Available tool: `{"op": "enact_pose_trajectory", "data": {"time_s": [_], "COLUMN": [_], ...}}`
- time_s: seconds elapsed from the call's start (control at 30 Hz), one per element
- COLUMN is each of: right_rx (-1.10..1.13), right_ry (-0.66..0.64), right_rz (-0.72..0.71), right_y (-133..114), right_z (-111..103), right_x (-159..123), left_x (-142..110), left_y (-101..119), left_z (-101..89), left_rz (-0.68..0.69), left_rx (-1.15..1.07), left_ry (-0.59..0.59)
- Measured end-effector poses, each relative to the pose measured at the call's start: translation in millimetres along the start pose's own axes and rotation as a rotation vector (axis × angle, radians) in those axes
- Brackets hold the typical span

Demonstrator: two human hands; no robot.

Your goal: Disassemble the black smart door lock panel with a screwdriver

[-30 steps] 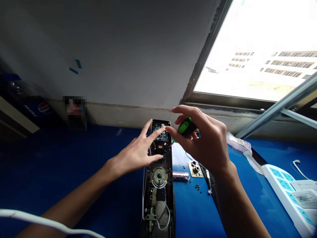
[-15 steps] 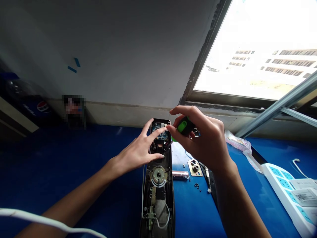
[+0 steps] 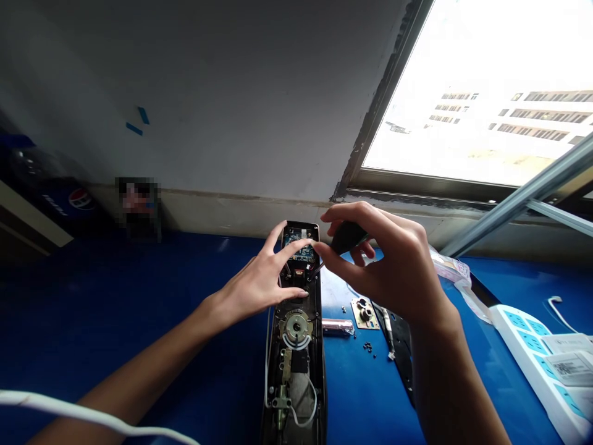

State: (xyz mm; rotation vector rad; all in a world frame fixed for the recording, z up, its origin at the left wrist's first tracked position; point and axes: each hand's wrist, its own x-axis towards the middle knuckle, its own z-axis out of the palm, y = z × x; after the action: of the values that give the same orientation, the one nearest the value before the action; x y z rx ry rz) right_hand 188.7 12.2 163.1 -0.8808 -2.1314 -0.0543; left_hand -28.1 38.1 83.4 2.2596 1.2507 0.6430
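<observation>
A long black device housing point(image 3: 317, 346), shaped like a door lock body, lies open-side up in front of me. Inside it are a blue circuit board point(image 3: 303, 252) at the far end, a round metal part point(image 3: 297, 326) in the middle and a lock cylinder point(image 3: 281, 405) near me. My left hand point(image 3: 262, 278) lies over the far half with fingers spread, touching the housing. My right hand point(image 3: 389, 259) is closed around the dark handle of a screwdriver point(image 3: 348, 237). The thin shaft slants down to the housing beside the board; its tip is hard to make out.
Right of the housing lie a square metal plate point(image 3: 365, 313), several small black screws point(image 3: 369, 347), a pink wrapped bar point(image 3: 337, 327) and a black panel point(image 3: 402, 346). A white power strip point(image 3: 532, 352) is farther right. A white cable point(image 3: 92, 417) crosses the lower left.
My right hand has rolled a little and shifted slightly right, so the screwdriver's green patch no longer shows. My left hand and the housing stay put.
</observation>
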Motion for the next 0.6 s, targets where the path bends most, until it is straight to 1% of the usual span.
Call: {"op": "enact_pose_trajectory", "data": {"time_s": [0.07, 0.13, 0.2, 0.27, 0.33, 0.4, 0.53, 0.6], "right_rx": [-0.055, -0.049, 0.001, 0.047, 0.057, 0.025, -0.073, -0.064], "right_ry": [0.041, 0.063, 0.032, -0.027, -0.062, -0.049, 0.036, 0.026], "right_rz": [-0.008, -0.014, -0.012, -0.013, -0.013, -0.012, 0.001, 0.002], "right_y": [-1.0, -1.5, -1.7, -1.4, -0.8, 0.1, 1.4, 1.1], "right_z": [0.9, 0.9, -0.4, -2.6, -4.8, -6.1, -6.1, -6.1], "right_x": [0.3, 0.8, 1.1, 1.1, 0.6, 0.1, 0.1, 0.2], "left_x": [-0.1, -0.2, -0.2, -0.2, 0.0, 0.1, -0.3, -0.9], "left_y": [-0.2, -0.3, 0.3, 1.2, 1.8, 1.6, 0.4, 0.5], "left_z": [0.6, 0.7, 0.2, -0.6, -1.1, -1.0, -0.3, -0.5], "left_rz": [-0.006, 0.0, 0.009, 0.0, -0.017, -0.019, -0.001, -0.006], "left_rx": [-0.003, -0.006, -0.005, 0.002, 0.008, 0.01, 0.012, 0.017], "left_ry": [-0.001, 0.003, 0.003, -0.006, -0.015, -0.015, -0.011, -0.019]}}
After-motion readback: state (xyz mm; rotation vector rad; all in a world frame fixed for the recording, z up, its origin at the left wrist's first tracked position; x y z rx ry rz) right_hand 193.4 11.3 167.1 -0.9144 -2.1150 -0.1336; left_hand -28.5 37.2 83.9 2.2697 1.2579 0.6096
